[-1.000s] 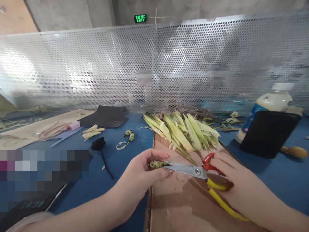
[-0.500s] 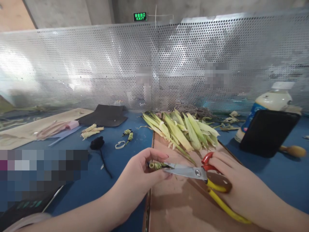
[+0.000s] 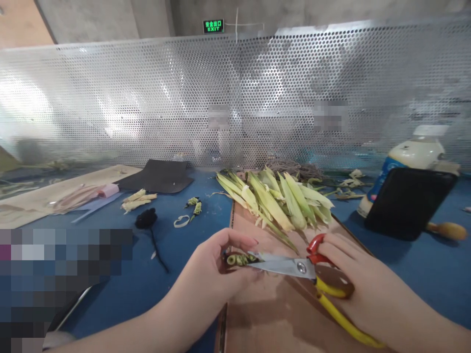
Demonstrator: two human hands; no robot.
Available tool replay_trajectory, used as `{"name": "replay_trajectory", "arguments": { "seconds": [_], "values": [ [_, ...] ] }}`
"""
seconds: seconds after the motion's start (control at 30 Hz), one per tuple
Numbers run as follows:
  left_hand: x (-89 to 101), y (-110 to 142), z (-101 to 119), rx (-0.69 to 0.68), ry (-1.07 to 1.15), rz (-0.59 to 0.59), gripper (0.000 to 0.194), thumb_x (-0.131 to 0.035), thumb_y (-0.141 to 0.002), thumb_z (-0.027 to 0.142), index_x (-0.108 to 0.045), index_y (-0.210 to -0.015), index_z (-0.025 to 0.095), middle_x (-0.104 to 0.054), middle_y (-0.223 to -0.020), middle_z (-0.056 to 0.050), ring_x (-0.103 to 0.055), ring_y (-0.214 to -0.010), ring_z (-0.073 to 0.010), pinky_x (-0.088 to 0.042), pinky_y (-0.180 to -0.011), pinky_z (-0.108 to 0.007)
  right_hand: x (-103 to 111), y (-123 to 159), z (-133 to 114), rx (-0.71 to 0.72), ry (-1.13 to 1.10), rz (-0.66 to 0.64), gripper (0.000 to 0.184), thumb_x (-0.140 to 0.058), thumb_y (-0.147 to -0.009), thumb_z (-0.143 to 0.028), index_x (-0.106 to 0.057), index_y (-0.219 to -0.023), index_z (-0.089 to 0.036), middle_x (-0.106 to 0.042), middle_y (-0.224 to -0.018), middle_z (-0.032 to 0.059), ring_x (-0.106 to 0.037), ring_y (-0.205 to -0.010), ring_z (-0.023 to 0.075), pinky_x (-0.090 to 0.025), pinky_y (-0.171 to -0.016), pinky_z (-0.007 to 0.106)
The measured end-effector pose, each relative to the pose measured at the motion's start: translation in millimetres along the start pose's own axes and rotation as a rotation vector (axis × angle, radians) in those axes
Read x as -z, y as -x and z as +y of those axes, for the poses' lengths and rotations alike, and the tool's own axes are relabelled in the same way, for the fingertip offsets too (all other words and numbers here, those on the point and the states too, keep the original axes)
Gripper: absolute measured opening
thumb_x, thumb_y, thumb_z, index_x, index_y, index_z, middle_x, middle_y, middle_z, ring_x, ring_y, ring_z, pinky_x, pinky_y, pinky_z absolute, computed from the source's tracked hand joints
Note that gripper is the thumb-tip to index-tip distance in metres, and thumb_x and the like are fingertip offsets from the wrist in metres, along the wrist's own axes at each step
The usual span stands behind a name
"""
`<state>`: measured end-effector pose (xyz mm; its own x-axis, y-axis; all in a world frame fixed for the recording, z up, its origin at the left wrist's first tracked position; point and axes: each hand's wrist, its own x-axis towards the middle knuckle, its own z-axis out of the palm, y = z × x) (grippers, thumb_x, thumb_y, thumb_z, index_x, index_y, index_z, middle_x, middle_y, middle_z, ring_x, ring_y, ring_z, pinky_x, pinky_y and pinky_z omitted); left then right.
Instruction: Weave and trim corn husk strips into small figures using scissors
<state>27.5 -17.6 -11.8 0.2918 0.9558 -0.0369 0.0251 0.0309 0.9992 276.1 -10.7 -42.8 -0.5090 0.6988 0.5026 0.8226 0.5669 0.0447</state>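
Between the thumb and fingers of my left hand (image 3: 217, 264) is a small green braided husk piece (image 3: 237, 259) with a coiled end. My right hand (image 3: 356, 274) grips scissors (image 3: 287, 265), one handle loop red and the other yellow. Their blades point left and reach the right end of the braided piece; whether they cut into it I cannot tell. Beyond my hands, a pile of green and pale corn husks (image 3: 275, 196) lies on the far end of a brown board (image 3: 272, 314).
On the blue table (image 3: 206, 215) at left are a black flower-shaped piece (image 3: 146, 218), small green braided bits (image 3: 196, 208), pale husk strips (image 3: 138, 200) and a black sheet (image 3: 158, 176). A bottle (image 3: 415, 149) stands behind a black tablet-like panel (image 3: 410, 203) at right. A perforated metal screen (image 3: 147, 98) spans the back.
The braided piece has tilted a little in my left hand, showing more of its length. The scissor tips have shifted slightly down. My right hand keeps its grip.
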Motion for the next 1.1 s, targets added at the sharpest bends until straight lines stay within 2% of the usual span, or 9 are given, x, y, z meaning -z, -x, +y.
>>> {"name": "replay_trajectory", "arguments": {
  "seconds": [0.2, 0.4, 0.5, 0.77, 0.97, 1.1],
  "values": [
    [0.9, -1.4, 0.0, 0.012, 0.021, 0.030, 0.026, -0.069, -0.067, 0.018, -0.055, -0.089, 0.021, -0.060, -0.080, 0.005, -0.059, -0.077, -0.0112, -0.045, -0.076, -0.026, 0.4, -0.9, 1.1, 0.018, -0.027, -0.004, 0.009, -0.047, -0.075, -0.022, -0.046, -0.083, -0.023, -0.054, -0.088, 0.0057, -0.054, -0.079, 0.0224, -0.051, -0.063, 0.040],
    [3.6, -3.0, -2.5, -0.039, 0.069, 0.034, 0.026, -0.068, -0.069, 0.019, -0.056, -0.092, 0.021, -0.059, -0.091, 0.002, -0.060, -0.081, -0.0126, -0.048, -0.080, -0.030, 1.4, -0.8, 3.4, -0.021, -0.048, -0.013, 0.016, -0.047, -0.074, -0.021, -0.048, -0.089, -0.022, -0.055, -0.094, 0.0078, -0.055, -0.084, 0.0243, -0.051, -0.067, 0.042],
    [4.8, -4.9, -4.3, -0.032, 0.106, 0.026, 0.029, -0.068, -0.070, 0.021, -0.055, -0.096, 0.020, -0.061, -0.090, 0.001, -0.061, -0.081, -0.0134, -0.049, -0.080, -0.031, 1.5, -0.5, 7.4, -0.014, -0.074, -0.027, 0.022, -0.049, -0.072, -0.018, -0.050, -0.093, -0.022, -0.057, -0.097, 0.0079, -0.057, -0.087, 0.0234, -0.052, -0.070, 0.038],
    [6.0, -7.5, -3.4, -0.039, 0.160, -0.057, 0.039, -0.069, -0.072, 0.022, -0.049, -0.105, 0.020, -0.062, -0.089, 0.000, -0.062, -0.080, -0.0134, -0.049, -0.078, -0.029, -2.6, 1.9, 22.9, 0.057, -0.086, -0.020, 0.035, -0.055, -0.067, -0.016, -0.051, -0.101, -0.022, -0.058, -0.106, 0.0080, -0.057, -0.096, 0.0235, -0.051, -0.075, 0.033],
    [8.4, -8.2, -5.2, -0.067, 0.206, -0.138, 0.043, -0.069, -0.073, 0.021, -0.046, -0.109, 0.020, -0.062, -0.084, 0.002, -0.062, -0.072, -0.0108, -0.047, -0.073, -0.026, -1.0, 2.3, 25.5, 0.041, -0.128, -0.120, 0.031, -0.057, -0.064, -0.014, -0.052, -0.094, -0.022, -0.058, -0.101, 0.0066, -0.055, -0.096, 0.0225, -0.049, -0.079, 0.033],
    [8.3, -8.8, -4.9, -0.078, 0.207, -0.164, 0.041, -0.068, -0.074, 0.021, -0.047, -0.109, 0.019, -0.062, -0.083, 0.001, -0.061, -0.072, -0.0109, -0.047, -0.073, -0.027, 1.1, 1.8, 26.3, 0.050, -0.132, -0.125, 0.030, -0.058, -0.062, -0.013, -0.052, -0.090, -0.022, -0.058, -0.099, 0.0058, -0.055, -0.093, 0.0218, -0.048, -0.079, 0.033]
  ]
}}
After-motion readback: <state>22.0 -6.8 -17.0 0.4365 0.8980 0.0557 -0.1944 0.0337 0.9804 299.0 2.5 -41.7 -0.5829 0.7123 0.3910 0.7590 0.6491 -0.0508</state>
